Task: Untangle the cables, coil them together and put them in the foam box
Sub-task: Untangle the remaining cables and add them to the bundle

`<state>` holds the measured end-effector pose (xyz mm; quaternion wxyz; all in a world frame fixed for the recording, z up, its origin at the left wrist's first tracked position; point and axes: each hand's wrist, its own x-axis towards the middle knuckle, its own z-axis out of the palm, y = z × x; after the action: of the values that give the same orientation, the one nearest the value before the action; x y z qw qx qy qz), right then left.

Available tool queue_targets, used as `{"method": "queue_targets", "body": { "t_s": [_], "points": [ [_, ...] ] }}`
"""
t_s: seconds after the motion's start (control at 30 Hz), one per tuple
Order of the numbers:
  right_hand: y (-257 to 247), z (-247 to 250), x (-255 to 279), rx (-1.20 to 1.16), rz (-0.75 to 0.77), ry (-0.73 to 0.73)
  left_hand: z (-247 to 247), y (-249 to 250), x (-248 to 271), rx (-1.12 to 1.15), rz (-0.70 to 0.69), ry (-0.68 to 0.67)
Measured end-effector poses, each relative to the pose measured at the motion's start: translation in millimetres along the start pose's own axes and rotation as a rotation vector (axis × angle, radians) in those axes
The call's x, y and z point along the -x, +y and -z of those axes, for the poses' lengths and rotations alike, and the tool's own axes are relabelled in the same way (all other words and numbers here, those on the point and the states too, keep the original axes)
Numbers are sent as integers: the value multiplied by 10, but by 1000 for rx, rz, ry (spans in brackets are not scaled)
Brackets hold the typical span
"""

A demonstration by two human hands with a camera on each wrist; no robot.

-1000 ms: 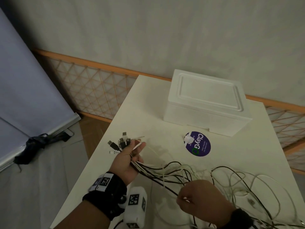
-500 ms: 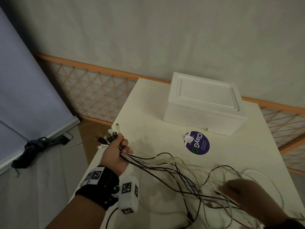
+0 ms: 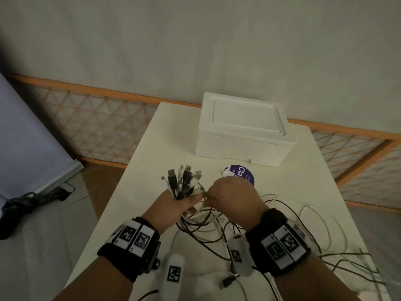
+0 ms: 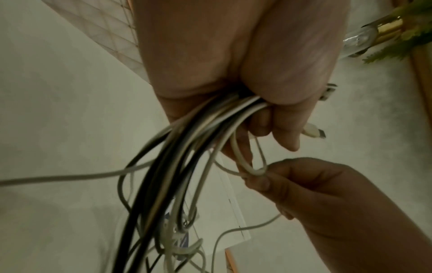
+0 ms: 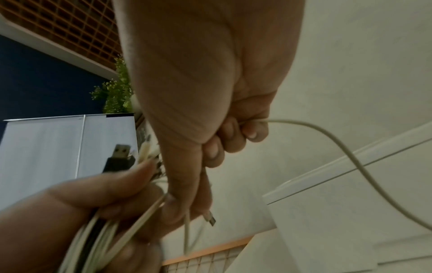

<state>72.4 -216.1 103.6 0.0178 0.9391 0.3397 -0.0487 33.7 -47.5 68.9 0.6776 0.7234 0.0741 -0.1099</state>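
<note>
My left hand (image 3: 173, 205) grips a bundle of black and white cables (image 3: 184, 183) just below their USB plugs, which fan out above my fist. The bundle (image 4: 198, 133) runs out under my palm in the left wrist view. My right hand (image 3: 230, 198) sits right beside it and pinches a thin white cable (image 5: 327, 133) close to the bundle, with a small plug end (image 5: 210, 219) poking out below its fingers. The loose lengths of cable (image 3: 282, 231) trail in loops over the white table (image 3: 152, 170). The white foam box (image 3: 243, 131) stands with its lid on at the back of the table.
A round purple sticker (image 3: 243, 174) lies on the table in front of the box, partly behind my right hand. An orange lattice fence (image 3: 91, 118) runs behind the table. The table's left edge is close to my left wrist, with floor beyond it.
My right hand has come up from the loose cables at the right to meet the left hand and now pinches a white cable. The left hand has shifted right with the bundle.
</note>
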Motion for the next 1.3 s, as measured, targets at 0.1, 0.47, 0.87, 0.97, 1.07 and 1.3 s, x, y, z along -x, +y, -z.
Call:
{"method": "queue_targets", "body": {
  "t_s": [0.1,0.47,0.87,0.97,1.07,1.3],
  "points": [
    [34,-11,36,-140,-1,-15,23,-92,48,-42,12,-22],
    [632,80,382,-107,-452,108,551,-585,-193,798,200,381],
    [-60,64,152,13,-88,39,20,-103,-5,337,-31,-19],
    [-221,134,51,-60,-28,128,-126,-81,21,322,24,-85],
    [-103,170,122,-253,-110,148,-85,-147,67,159,24,-99],
    [497,41,380,-408,-430,245,385,-344,-74,478,166,289]
  ]
}}
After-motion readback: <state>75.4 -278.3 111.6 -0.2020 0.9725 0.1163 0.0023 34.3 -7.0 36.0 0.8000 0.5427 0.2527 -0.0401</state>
